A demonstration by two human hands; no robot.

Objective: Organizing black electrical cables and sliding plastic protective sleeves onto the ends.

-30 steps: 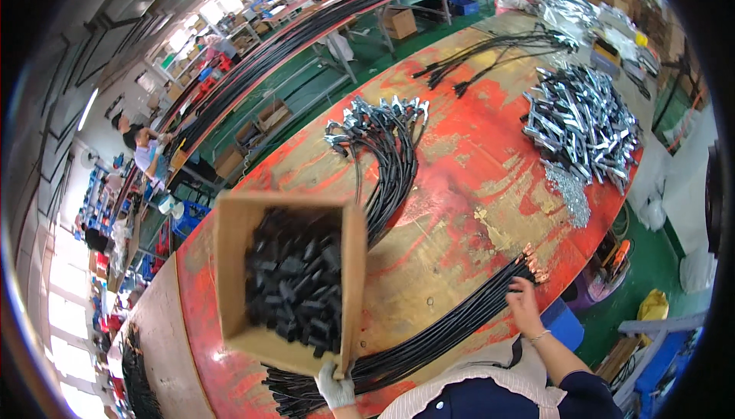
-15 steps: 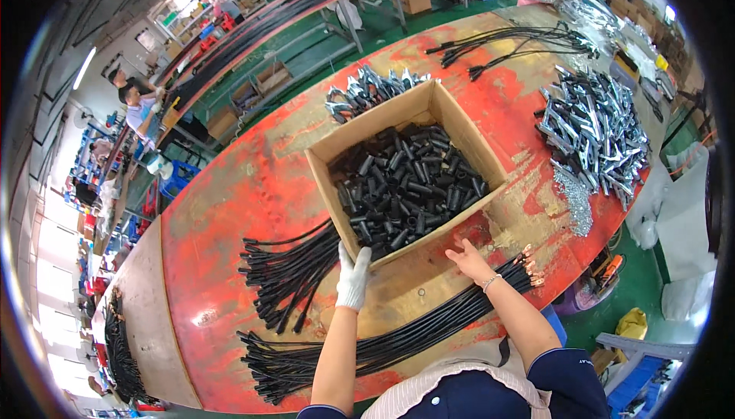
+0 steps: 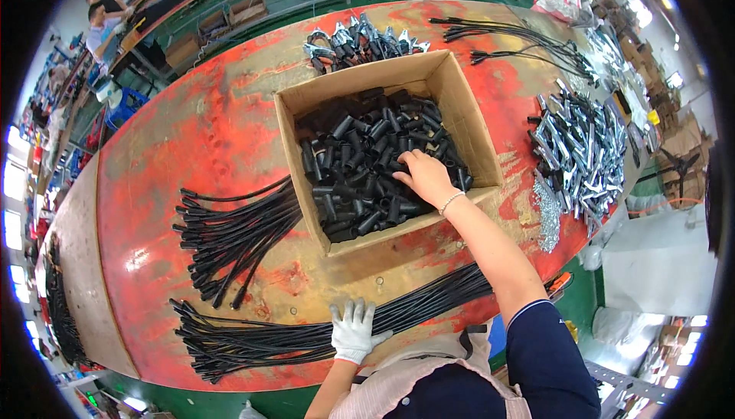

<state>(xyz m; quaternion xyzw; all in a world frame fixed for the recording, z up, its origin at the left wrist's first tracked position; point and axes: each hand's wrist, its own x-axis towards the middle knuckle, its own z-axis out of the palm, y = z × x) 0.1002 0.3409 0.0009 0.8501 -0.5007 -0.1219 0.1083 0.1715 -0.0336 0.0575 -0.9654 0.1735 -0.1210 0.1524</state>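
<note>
My left hand (image 3: 354, 332), in a white glove, lies with its fingers spread on the near bundle of black cables (image 3: 429, 304). My bare right hand (image 3: 426, 178), a bracelet at its wrist, reaches over the near side of a cardboard box (image 3: 468, 116). Inside are many short black plastic sleeves (image 3: 366, 157). The thumb and forefinger of that hand are apart just at the sleeves; nothing shows between them, and its other fingers are partly hidden. A second bundle of black cables (image 3: 249, 239) lies left of the box, its right ends out of sight beside it.
Metal clamps with dark handles (image 3: 360, 42) lie behind the box. To the right are a heap of silver clamp parts (image 3: 583, 155) and a pile of small metal pieces (image 3: 548, 218). More cables (image 3: 521, 32) lie at the far side, near a person (image 3: 565, 1) in a pink apron.
My left hand has let go of the box's near corner and come down onto the near cables. My right hand has moved from the table in front of the box into it.
</note>
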